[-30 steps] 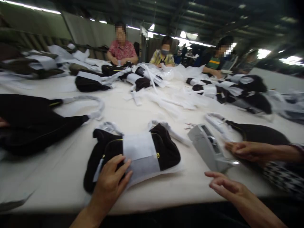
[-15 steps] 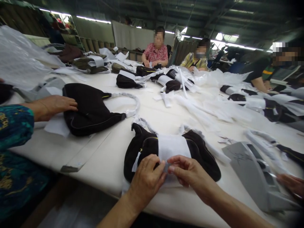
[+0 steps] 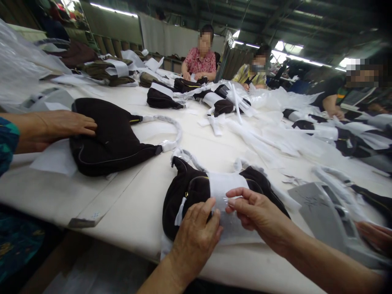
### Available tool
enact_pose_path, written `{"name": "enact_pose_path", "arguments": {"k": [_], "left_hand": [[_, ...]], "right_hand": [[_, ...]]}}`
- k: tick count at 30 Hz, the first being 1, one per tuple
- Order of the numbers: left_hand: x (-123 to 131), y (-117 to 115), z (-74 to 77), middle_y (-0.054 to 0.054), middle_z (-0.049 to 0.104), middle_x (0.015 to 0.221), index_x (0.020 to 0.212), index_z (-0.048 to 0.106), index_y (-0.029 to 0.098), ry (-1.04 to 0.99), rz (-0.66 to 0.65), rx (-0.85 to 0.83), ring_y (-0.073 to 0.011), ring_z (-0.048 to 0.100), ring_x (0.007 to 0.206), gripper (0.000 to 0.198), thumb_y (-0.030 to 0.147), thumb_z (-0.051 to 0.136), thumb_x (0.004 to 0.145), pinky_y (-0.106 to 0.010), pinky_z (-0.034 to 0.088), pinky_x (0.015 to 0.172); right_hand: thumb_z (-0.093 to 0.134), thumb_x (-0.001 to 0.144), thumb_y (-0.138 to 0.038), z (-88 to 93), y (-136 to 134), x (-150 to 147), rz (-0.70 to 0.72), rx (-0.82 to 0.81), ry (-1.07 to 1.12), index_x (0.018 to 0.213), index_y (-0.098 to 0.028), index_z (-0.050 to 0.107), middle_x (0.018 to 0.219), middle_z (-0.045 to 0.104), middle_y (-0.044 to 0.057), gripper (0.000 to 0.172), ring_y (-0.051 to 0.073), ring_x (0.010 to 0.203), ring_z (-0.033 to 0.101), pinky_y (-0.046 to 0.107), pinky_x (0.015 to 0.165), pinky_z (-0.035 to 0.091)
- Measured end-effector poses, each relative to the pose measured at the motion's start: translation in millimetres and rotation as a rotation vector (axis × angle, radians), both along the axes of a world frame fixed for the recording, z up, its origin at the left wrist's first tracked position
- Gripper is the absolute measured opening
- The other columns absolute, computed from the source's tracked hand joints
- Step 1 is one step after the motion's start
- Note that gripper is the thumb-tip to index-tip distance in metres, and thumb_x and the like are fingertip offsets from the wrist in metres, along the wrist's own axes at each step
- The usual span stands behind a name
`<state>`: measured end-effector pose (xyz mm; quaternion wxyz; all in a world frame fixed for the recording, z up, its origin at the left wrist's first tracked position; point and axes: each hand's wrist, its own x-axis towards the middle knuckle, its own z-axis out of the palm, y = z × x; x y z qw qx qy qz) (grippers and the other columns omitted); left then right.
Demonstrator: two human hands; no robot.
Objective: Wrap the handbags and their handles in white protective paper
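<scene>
Black bag point(image 3: 196, 192) wearing its white band point(image 3: 220, 183), fastening not yet plain

Nearest to you, your left hand point(image 3: 197, 228) is resting on the bag's front, fingers loosely curved, tips lying at the band's left edge, gripping nothing that shows. Your right hand point(image 3: 257, 210) is hovering over the band, finger and thumb narrowly pinching what appears to be a small clear piece point(image 3: 226, 200), too fine to identify. The bag is lying on the table point(image 3: 128, 212) before you, beneath both hands.

Judging by its look, the wrapping is well advanced: the band is crossing the middle, the handle point(image 3: 191, 158) is carrying a white cover, the zip pull point(image 3: 180, 212) a white slip. The fastening is seemingly what is left; your hands are hiding part of the band, so I cannot tell.

Just beyond, on the left, a co-worker's hand point(image 3: 70, 124) is resting on a second black bag point(image 3: 113, 134); on the right, a grey device point(image 3: 315, 208) is standing beside yours.

The pale table is stretching away, bearing more bags point(image 3: 223, 107), paper strips point(image 3: 257, 141) and plastic sheeting point(image 3: 275, 100). Across it, a person in pink point(image 3: 200, 61) and a person in yellow check point(image 3: 240, 77) are facing you. Behind them, a pale partition point(image 3: 170, 36) is standing under a dark roof point(image 3: 269, 24), where strip lights point(image 3: 114, 10) are glowing.
</scene>
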<state>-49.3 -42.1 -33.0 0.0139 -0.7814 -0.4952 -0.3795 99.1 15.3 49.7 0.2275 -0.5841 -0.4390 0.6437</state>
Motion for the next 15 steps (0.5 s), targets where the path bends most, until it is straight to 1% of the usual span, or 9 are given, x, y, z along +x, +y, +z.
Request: {"name": "enact_pose_path", "arguments": {"k": [3, 5, 7, 10, 12, 15], "left_hand": [[0, -1, -2.0, -0.012, 0.053, 0.112, 0.103, 0.058, 0.013, -0.019, 0.006, -0.022, -0.0241, 0.049, 0.102, 0.026, 0.016, 0.056, 0.078, -0.040, 0.046, 0.087], [0, -1, -2.0, -0.012, 0.054, 0.112, 0.103, 0.058, 0.014, -0.020, 0.013, -0.024, -0.0238, 0.049, 0.102, 0.025, 0.016, 0.055, 0.078, -0.040, 0.046, 0.087], [0, -1, -1.1, -0.011, 0.051, 0.119, 0.103, 0.058, 0.014, -0.008, 0.014, -0.017, -0.0232, 0.048, 0.104, 0.024, 0.016, 0.053, 0.079, -0.039, 0.045, 0.088], [-1, 0, 0.7, -0.008, 0.041, 0.133, 0.106, 0.056, 0.014, 0.044, -0.017, -0.039, -0.0219, 0.047, 0.104, 0.026, 0.016, 0.051, 0.080, -0.037, 0.044, 0.089], [-1, 0, 1.7, -0.006, 0.037, 0.137, 0.108, 0.054, 0.014, 0.079, -0.043, -0.085, -0.0213, 0.047, 0.101, 0.027, 0.018, 0.050, 0.081, -0.038, 0.043, 0.087], [-2, 1, 3.2, -0.003, 0.036, 0.138, 0.106, 0.054, 0.015, 0.094, -0.073, -0.153, -0.0207, 0.046, 0.098, 0.024, 0.019, 0.047, 0.084, -0.039, 0.042, 0.086]], "right_hand": [[0.062, 0.072, -0.032, 3.1, 3, 3, 0.033, 0.023, -0.011, 0.093, -0.017, 0.051, 0.071, 0.064, 0.001, 0.027, 0.005, 0.052, 0.042, 0.015, 0.045, 0.029], [0.062, 0.072, -0.032, 1.8, 4, 4, 0.027, 0.007, -0.009, 0.088, -0.018, 0.049, 0.071, 0.064, 0.001, 0.025, 0.005, 0.053, 0.041, 0.016, 0.045, 0.028], [0.063, 0.071, -0.033, -1.0, 5, 3, 0.016, -0.024, 0.006, 0.082, -0.019, 0.046, 0.070, 0.063, 0.000, 0.025, 0.004, 0.048, 0.037, 0.016, 0.043, 0.024], [0.063, 0.069, -0.034, -5.3, 5, -2, 0.014, -0.054, -0.017, 0.078, -0.019, 0.042, 0.067, 0.062, -0.001, 0.027, 0.002, 0.039, 0.029, 0.016, 0.038, 0.015], [0.064, 0.067, -0.034, -7.6, 5, -5, 0.020, -0.060, -0.052, 0.076, -0.019, 0.041, 0.064, 0.061, -0.001, 0.029, 0.001, 0.035, 0.029, 0.016, 0.037, 0.012], [0.063, 0.065, -0.035, -9.7, 4, -10, 0.013, -0.064, -0.096, 0.074, -0.019, 0.040, 0.061, 0.061, -0.001, 0.030, 0.001, 0.032, 0.030, 0.016, 0.035, 0.012]]}}
